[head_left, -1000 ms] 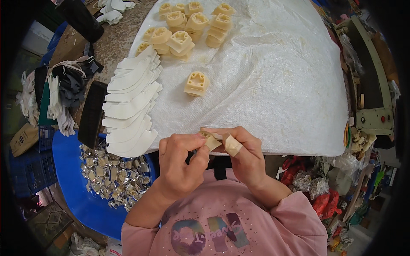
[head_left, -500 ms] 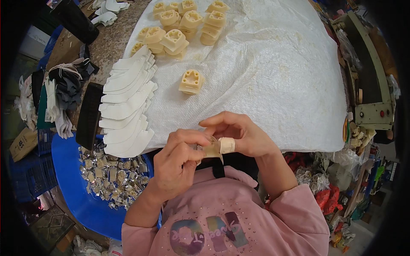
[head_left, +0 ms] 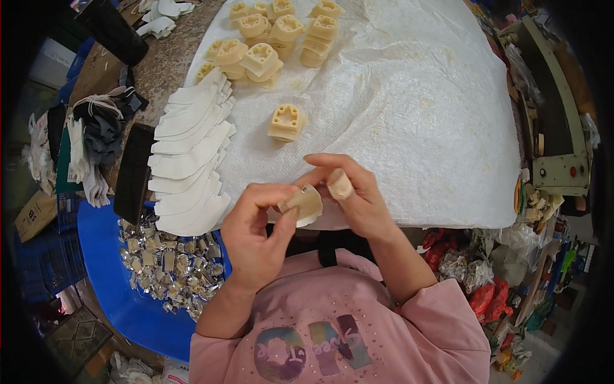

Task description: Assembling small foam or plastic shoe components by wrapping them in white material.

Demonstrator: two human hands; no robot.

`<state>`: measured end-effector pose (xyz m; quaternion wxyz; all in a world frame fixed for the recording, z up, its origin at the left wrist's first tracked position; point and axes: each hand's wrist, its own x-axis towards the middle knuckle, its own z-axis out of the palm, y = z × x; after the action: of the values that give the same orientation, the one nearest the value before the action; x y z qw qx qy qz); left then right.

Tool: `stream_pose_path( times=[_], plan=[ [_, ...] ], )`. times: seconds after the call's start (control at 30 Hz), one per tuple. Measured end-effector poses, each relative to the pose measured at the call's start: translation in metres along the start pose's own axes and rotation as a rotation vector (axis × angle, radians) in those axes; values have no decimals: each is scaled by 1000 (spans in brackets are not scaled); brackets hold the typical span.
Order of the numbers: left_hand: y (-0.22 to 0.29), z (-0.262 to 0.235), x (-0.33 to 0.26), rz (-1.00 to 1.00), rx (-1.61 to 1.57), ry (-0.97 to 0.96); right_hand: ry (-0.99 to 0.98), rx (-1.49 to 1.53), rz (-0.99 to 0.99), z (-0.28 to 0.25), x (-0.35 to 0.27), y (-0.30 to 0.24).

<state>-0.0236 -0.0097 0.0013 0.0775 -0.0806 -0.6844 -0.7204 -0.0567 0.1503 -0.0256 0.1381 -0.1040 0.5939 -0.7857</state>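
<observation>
My left hand (head_left: 259, 233) pinches a small curved beige piece (head_left: 310, 203) with a shiny edge between thumb and fingers. It is held just over the near edge of the table. Close beside it, my right hand (head_left: 361, 198) has its fingers stretched out and apart, the fingertips near the piece's far edge; whether they touch it I cannot tell. A beige wrapping (head_left: 339, 184) covers the right thumb. Beyond both hands, a cream moulded block (head_left: 286, 123) with holes in its top sits on the white woven sheet (head_left: 409, 128).
Stacks of similar cream blocks (head_left: 261, 61) stand at the far left of the sheet. White curved pieces (head_left: 188, 150) overlap in a row along its left side. Below them, a blue tub (head_left: 121, 307) holds many shiny small pieces. A green machine (head_left: 563, 169) stands at right.
My hands have moved apart a little. The left hand has turned and shifted left with the beige piece, showing its broad face; the right thumb now points up.
</observation>
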Motion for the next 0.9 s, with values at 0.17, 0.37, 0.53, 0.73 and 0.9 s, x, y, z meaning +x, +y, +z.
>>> stream_pose_path(
  times=[0.17,0.37,0.53,0.73,0.9],
  plan=[
    [-9,-3,-2,-204,-284,43,-152,-133,-198,1,2,-5],
    [-13,-2,-4,-205,-319,55,-2,-373,-233,16,3,-13],
    [-8,0,-1,-164,-147,34,-27,-136,-162,13,5,-10],
    [-10,-6,1,86,178,-45,51,-528,-446,10,1,-8],
    [-10,-15,7,267,326,-7,-5,2,-182,1,4,-17]
  ],
)
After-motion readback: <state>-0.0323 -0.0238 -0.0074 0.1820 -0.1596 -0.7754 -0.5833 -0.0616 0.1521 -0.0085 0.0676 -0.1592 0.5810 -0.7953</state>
